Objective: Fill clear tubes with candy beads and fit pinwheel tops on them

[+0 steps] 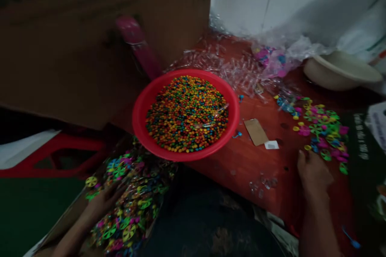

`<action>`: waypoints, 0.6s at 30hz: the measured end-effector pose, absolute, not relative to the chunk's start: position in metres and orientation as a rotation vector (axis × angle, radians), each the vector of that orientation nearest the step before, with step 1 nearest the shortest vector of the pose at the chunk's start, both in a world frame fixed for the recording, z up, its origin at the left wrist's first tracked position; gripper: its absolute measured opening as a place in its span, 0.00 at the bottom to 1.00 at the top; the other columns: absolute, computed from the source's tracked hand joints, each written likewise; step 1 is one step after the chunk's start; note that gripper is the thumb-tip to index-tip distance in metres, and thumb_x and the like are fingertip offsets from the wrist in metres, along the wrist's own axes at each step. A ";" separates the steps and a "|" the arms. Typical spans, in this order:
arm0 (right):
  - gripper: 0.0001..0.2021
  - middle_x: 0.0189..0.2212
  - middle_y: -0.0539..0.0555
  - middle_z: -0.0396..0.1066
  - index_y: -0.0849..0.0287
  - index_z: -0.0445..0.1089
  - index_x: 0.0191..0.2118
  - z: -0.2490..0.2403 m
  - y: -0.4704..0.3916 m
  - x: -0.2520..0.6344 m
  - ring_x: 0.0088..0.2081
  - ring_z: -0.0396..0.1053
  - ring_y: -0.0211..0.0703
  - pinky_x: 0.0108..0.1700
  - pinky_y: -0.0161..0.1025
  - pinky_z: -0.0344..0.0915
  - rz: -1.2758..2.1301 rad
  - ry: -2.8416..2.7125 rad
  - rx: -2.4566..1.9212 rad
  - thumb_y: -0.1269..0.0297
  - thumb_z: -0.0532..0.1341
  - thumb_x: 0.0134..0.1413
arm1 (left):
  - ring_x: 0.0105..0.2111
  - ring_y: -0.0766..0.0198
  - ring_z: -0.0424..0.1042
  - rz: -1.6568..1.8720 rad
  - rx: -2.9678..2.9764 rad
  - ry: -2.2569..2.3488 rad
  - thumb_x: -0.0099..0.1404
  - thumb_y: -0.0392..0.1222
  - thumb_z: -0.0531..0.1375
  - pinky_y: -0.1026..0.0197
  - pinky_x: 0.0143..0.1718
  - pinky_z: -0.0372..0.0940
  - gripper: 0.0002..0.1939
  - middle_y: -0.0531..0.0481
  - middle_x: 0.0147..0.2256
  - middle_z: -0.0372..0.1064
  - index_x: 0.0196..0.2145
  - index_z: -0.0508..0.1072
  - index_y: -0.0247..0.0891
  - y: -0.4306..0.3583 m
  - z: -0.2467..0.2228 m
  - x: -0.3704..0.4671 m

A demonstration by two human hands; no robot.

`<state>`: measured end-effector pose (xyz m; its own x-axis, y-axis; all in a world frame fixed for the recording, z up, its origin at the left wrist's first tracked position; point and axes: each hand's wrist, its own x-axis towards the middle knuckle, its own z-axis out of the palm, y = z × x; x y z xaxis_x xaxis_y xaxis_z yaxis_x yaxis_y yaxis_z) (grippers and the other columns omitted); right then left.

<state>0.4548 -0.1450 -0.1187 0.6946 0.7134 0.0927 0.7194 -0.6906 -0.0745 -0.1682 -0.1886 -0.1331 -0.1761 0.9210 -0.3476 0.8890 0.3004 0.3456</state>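
Note:
My left hand (pixel 105 196) lies on a heap of colourful plastic toy pieces with small wheels (pixel 128 231), in a cardboard box at the lower left. Its fingers look stretched out, though dim and slightly blurred. On the red table (pixel 223 174), my right hand (pixel 315 174) is closed, thumb and finger at a small yellow plastic piece (pixel 307 147). Just beyond it spreads a pile of bright toy pieces (pixel 324 128). Between my hands stands a red basin (pixel 140 122) of small multicoloured candies (pixel 187 112), with a couple of clear tubes lying on them.
Many clear plastic tubes (pixel 238 70) lie behind the basin, beside a plastic bag of coloured pieces (pixel 271 58). A cream bowl (pixel 340 72) stands at the back right. A brown card (pixel 255 131) lies mid-table. A large carton (pixel 75 48) and a red stool (pixel 72 144) are on the left.

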 end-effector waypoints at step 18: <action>0.20 0.41 0.63 0.66 0.67 0.66 0.48 -0.145 -0.166 0.423 0.44 0.64 0.50 0.45 0.43 0.63 -0.384 -1.610 -2.174 0.62 0.51 0.52 | 0.42 0.64 0.64 -0.003 3.012 0.384 0.63 0.31 0.48 0.61 0.44 0.57 0.22 0.51 0.44 0.67 0.49 0.67 0.55 0.038 -0.010 0.045</action>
